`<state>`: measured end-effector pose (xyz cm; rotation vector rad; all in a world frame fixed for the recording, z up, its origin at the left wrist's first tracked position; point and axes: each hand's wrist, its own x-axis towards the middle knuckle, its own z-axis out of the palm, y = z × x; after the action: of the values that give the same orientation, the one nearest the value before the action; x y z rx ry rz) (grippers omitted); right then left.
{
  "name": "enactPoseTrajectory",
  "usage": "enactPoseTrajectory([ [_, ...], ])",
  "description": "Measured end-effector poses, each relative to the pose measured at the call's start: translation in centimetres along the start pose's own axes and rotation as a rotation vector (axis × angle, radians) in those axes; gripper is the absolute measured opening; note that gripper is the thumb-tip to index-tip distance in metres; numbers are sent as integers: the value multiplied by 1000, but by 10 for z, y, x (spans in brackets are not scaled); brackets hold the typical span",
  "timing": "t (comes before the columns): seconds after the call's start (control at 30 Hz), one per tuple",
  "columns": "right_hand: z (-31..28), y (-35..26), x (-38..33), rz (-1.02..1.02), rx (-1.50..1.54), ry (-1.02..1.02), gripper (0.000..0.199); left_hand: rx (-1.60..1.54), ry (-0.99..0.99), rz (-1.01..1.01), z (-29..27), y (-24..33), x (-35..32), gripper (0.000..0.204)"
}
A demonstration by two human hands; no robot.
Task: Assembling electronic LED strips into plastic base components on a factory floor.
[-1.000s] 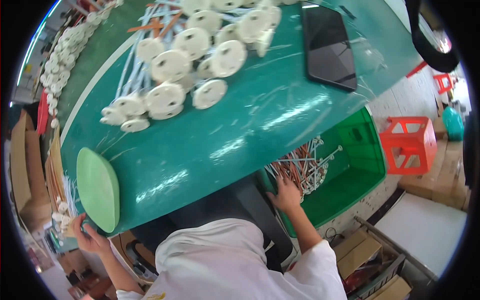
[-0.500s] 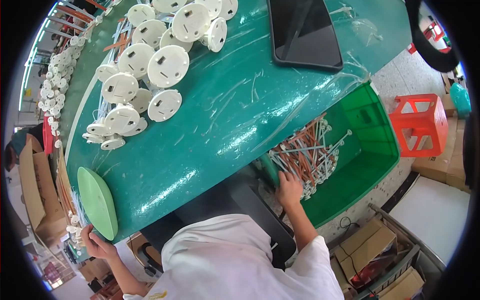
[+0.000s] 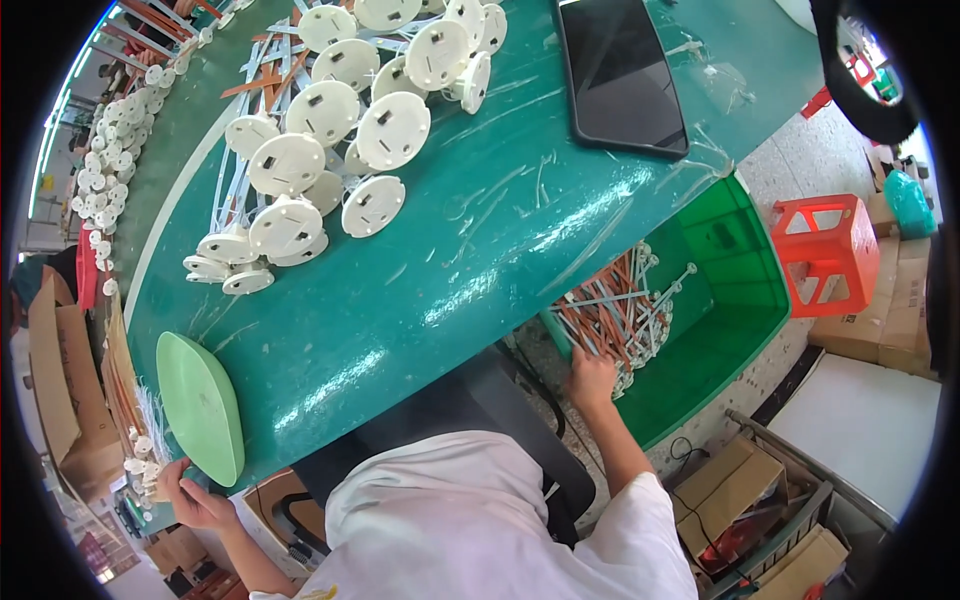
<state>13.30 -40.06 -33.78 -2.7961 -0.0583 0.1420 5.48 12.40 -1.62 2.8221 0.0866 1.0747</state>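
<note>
My right hand point(image 3: 593, 379) is closed over the near-left rim of a green plastic bin point(image 3: 705, 375), with its fingertips partly hidden. The bin stands beside the table's right end. Inside lies a heap of thin grey and orange-brown strips point(image 3: 620, 305) with small white ends. My left hand point(image 3: 200, 502) is at the table's near-left edge, just below a light green oval bowl point(image 3: 198, 410). Its thumb and forefinger are apart, and no object shows between them. White round slotted discs point(image 3: 287, 165) on grey and orange strips lie bunched on the green table point(image 3: 440, 250).
A black phone point(image 3: 628, 85) lies on the far right of the table. Beyond the bin stands a red stool point(image 3: 830, 255). Cardboard boxes point(image 3: 735, 490) sit in a metal rack at lower right. A black chair point(image 3: 450, 400) is between me and the table.
The view has shifted, so the discs and phone appear farther right. My right hand has moved slightly right and up at the bin's rim. The left hand stays by the bowl, slightly lower.
</note>
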Motion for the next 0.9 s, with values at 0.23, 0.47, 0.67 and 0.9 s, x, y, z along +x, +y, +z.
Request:
enactPoseTrajectory([
  [0.23, 26, -6, -18, -33, 17, 26, 12, 21, 2, -39, -4, -15, -8, 30],
  [0.47, 6, -3, -23, -69, 151, -72, 17, 72, -8, -110, -1, -12, -6, 30],
  [0.67, -31, 34, -9, 298, 270, 227, 20, 0, -8, -106, -1, -9, -4, 29],
  [0.9, -145, -24, 15, -167, 269, 637, 7, -9, 13, -42, 4, 16, 5, 19],
])
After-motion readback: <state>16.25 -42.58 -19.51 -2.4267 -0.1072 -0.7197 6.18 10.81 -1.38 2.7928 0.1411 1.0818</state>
